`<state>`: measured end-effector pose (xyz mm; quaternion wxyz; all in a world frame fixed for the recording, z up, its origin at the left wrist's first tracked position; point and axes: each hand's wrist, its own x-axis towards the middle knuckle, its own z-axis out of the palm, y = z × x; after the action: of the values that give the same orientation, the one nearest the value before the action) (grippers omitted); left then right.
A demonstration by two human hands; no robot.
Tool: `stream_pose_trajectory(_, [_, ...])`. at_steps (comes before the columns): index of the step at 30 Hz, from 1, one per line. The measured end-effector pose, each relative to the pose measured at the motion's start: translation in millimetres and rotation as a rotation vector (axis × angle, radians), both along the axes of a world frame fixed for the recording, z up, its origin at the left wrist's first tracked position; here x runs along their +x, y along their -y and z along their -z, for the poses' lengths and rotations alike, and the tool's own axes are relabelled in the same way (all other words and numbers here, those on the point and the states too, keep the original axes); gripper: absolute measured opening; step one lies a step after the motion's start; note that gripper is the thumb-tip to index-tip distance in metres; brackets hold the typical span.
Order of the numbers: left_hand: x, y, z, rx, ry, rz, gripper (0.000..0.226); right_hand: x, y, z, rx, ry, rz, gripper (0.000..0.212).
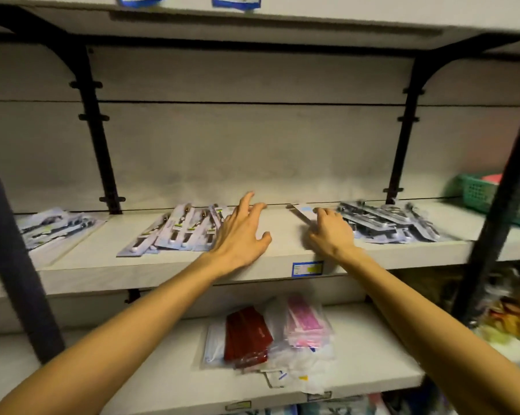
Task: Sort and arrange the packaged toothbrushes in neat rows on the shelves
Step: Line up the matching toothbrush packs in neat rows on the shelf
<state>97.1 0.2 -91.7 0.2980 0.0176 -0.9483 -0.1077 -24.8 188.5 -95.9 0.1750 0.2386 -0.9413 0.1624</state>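
Packaged toothbrushes lie in three groups on the middle shelf point(285, 235): a pile at far left point(54, 227), a fanned row left of centre point(178, 230), and a heap at right point(393, 224). My left hand point(241, 235) hovers with spread, straight fingers just right of the fanned row, over bare shelf. My right hand point(332, 232) has its fingers curled on one pale blue toothbrush pack point(305, 212) at the left edge of the right heap; the pack lies flat and points toward the back wall.
A green basket point(486, 194) stands at the far right of the same shelf. Black uprights point(492, 223) frame the bay. The lower shelf holds red packs point(246, 333) and pink packs point(305, 322). A blue price label point(307, 268) sits on the shelf edge.
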Motion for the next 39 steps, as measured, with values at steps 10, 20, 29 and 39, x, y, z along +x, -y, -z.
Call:
stream_pose_trajectory(10, [-84,-28,9,0.128,0.078,0.05,0.04,-37,-23,-5,-0.345,0.145,-0.145,0.033])
stream_pose_trajectory(20, [-123,-6,4,0.32,0.068,0.097,0.042,-59,-24,1,-0.972,0.559,-0.174,0.026])
stream_pose_trajectory(29, [-155,-32,16,0.284,0.277,0.167,0.054,-68,-41,-9,-0.514,0.179,-0.101,0.036])
stream_pose_trajectory(39, [-196,-78,12,0.185,0.291,0.157,0.033,-142,-146,-36,-0.103,0.204,0.342,0.053])
